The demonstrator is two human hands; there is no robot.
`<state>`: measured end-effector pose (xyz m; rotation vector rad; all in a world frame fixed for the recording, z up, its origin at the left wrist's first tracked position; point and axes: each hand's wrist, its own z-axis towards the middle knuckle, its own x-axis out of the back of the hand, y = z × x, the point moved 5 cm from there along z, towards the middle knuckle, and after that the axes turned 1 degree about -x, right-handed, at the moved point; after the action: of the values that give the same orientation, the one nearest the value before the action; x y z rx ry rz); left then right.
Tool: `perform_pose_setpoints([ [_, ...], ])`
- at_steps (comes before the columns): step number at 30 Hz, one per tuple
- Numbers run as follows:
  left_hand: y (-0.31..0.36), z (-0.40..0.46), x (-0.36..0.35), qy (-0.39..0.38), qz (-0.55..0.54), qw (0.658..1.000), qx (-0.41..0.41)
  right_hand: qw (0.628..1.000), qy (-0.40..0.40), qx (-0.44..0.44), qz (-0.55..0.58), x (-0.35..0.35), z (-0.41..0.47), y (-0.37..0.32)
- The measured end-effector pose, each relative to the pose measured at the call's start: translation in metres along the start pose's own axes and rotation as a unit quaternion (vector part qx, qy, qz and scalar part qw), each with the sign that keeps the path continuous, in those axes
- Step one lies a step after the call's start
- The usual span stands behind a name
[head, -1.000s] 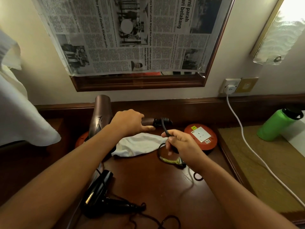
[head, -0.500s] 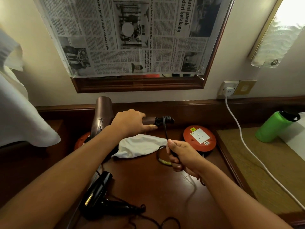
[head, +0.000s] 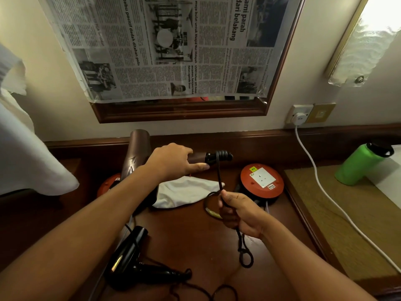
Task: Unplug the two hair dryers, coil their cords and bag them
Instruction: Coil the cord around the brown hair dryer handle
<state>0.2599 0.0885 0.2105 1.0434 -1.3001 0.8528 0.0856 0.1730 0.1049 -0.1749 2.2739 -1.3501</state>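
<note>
Brown metallic hair dryer (head: 138, 153) held up over the back of the dark wooden desk (head: 188, 242), at about 11 o'clock from desk centre, barrel pointing up toward the wall, handle running out to 3 o'clock. Left hand (head: 173, 162) grips that handle, fingers curled over it, thumb stretched along its underside. Black cord (head: 219, 174) already wound in a few turns round the handle's end, then drops straight down toward 6 o'clock into the right hand (head: 240, 211). Right hand closed round the cord, thumb and forefinger pinching it at the top; cord leaves the fist below and hangs with a small knotted loop at its end.

Second dryer, glossy black plastic hair dryer (head: 128, 257), lies on the desk at 7 o'clock, handle toward 3 o'clock, its own thin cord trailing along the near edge. White cloth bag (head: 184, 192) lies flat at desk centre, just under the left hand. Round red-orange extension reel with a white socket face (head: 261, 181) sits at 2 o'clock of the bag. White cable (head: 321, 187) runs from a white wall plug (head: 299, 118) at 1 o'clock across a tan mat. Green metal bottle with black cap (head: 362, 164) at 3 o'clock. Newspaper sheet (head: 169, 46) covers the wood-framed mirror at 12 o'clock.
</note>
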Motion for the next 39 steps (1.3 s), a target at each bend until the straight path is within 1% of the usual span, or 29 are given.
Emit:
perform_pose_setpoints([
  [3,0.008,-0.003,0.004,0.006,-0.038,0.999,-0.012,0.999,0.0,-0.03,-0.012,0.004,0.004,0.006],
  [7,0.014,-0.005,0.009,0.002,-0.052,0.998,-0.026,0.999,-0.014,-0.04,0.001,0.008,0.008,0.006],
  [12,0.017,-0.011,0.013,0.0,-0.048,0.998,-0.03,0.995,-0.086,-0.023,0.039,0.014,0.016,-0.003],
  [14,0.02,-0.012,0.013,-0.007,-0.057,0.997,-0.042,0.995,-0.096,-0.02,0.036,0.017,0.021,-0.01],
  [18,0.02,-0.015,0.012,-0.025,-0.084,0.994,-0.059,0.997,-0.078,-0.015,0.006,0.024,0.03,-0.026],
  [21,0.019,-0.018,0.011,-0.028,-0.068,0.995,-0.066,0.999,-0.043,-0.013,-0.022,0.028,0.034,-0.038],
  [25,0.02,-0.021,0.008,-0.047,-0.04,0.995,-0.077,0.999,0.02,-0.034,-0.037,0.036,0.04,-0.054],
  [28,0.022,-0.022,0.003,-0.059,0.001,0.995,-0.081,0.994,0.033,-0.038,-0.099,0.041,0.043,-0.069],
  [31,0.025,-0.022,-0.002,-0.063,0.034,0.993,-0.089,0.979,0.039,-0.029,-0.198,0.044,0.042,-0.085],
  [33,0.027,-0.022,-0.004,-0.064,0.048,0.992,-0.093,0.967,0.036,-0.016,-0.253,0.041,0.038,-0.097],
  [36,0.028,-0.02,-0.007,-0.062,0.065,0.991,-0.097,0.953,0.041,0.018,-0.299,0.031,0.03,-0.116],
  [39,0.027,-0.017,-0.01,-0.056,0.078,0.991,-0.097,0.919,0.065,0.066,-0.383,0.025,0.028,-0.134],
])
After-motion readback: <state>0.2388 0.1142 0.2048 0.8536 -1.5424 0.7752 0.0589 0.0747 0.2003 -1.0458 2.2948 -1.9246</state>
